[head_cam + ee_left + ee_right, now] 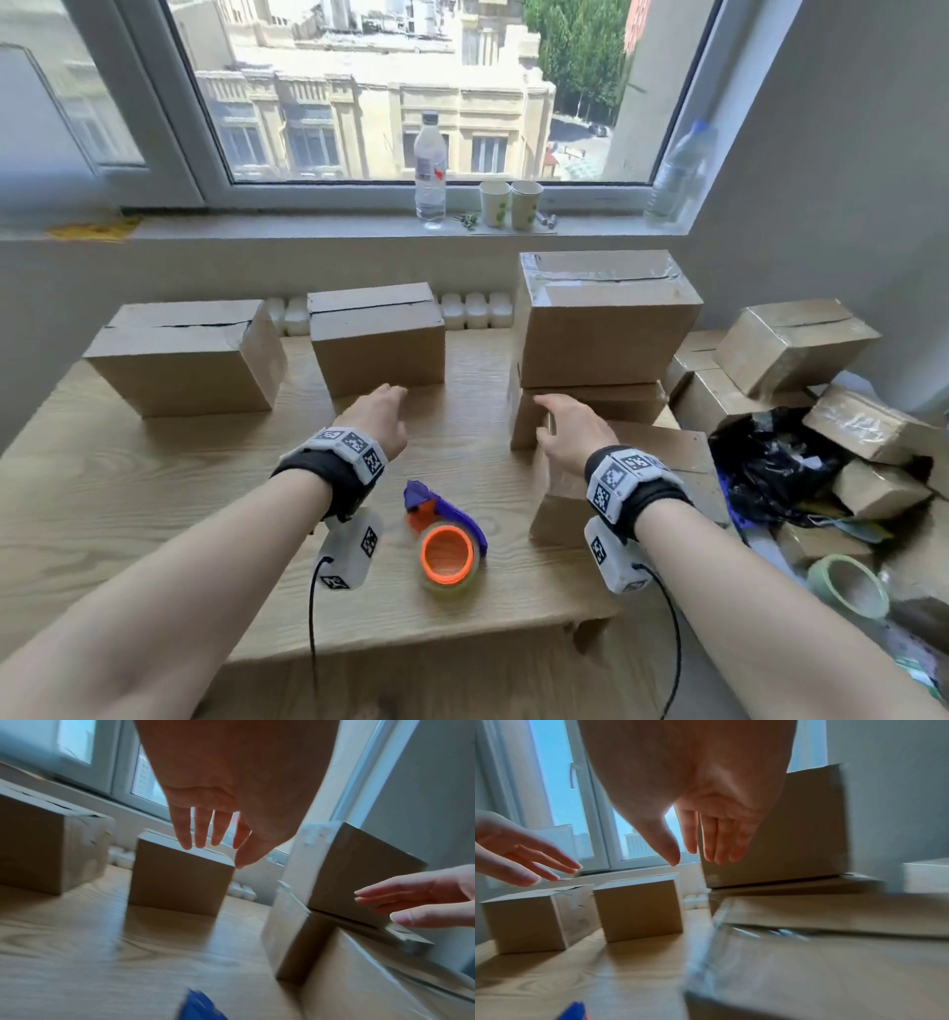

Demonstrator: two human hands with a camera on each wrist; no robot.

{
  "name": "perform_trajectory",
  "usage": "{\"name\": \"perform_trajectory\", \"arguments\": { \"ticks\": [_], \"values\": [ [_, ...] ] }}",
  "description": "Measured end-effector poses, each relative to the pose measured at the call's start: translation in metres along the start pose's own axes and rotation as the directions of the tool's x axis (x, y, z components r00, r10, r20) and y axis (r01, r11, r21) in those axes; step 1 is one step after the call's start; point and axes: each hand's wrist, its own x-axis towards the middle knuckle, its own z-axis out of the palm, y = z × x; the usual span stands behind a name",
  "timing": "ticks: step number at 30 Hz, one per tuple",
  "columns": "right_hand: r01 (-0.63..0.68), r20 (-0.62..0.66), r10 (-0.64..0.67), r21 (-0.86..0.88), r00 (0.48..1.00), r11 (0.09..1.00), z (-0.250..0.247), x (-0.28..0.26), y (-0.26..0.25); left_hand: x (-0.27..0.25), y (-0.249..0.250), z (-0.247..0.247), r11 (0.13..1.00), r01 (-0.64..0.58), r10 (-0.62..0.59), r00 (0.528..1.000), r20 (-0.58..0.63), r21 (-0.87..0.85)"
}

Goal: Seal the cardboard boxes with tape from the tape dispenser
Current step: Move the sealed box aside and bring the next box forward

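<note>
A purple and orange tape dispenser [442, 538] with a clear tape roll lies on the wooden table [154, 488], between my wrists and behind both hands. My left hand [382, 419] reaches forward, fingers straight and empty, just short of the middle cardboard box [377, 339], whose top seam is untaped. My right hand [565, 429] hovers open in front of a stack of taped boxes [606, 324], above a low flat box [626, 478]. In the left wrist view the left hand [213, 839] hangs over the middle box [180, 878]. The right hand [706, 850] shows straight fingers.
Another untaped box [179, 354] stands at the table's left. A heap of taped boxes [791, 349], a black bag [770, 462] and a green tape roll [847, 588] lie to the right. Bottles [430, 169] and paper cups [508, 203] line the window sill.
</note>
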Motion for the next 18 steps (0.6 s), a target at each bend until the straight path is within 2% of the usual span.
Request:
{"name": "perform_trajectory", "arguments": {
  "ticks": [5,9,14,18],
  "values": [
    [0.057,0.037,-0.056,-0.011,0.998,0.998,0.017,0.054,-0.073,0.028,-0.061,-0.032,0.997,0.077,-0.077,0.997,0.0,0.027],
    [0.043,0.053,-0.041,-0.049,0.998,0.998,0.033,0.105,-0.115,0.062,-0.1,-0.048,0.994,0.108,-0.108,0.994,0.028,0.003],
    [0.006,0.049,-0.004,-0.034,0.999,0.999,0.055,0.177,-0.144,0.116,-0.142,-0.054,0.988,0.139,-0.136,0.989,0.056,-0.072],
    [-0.053,0.056,0.053,-0.011,0.997,0.999,0.07,0.23,-0.147,0.157,-0.161,-0.05,0.953,0.207,-0.195,0.978,0.077,-0.221]
  ]
}}
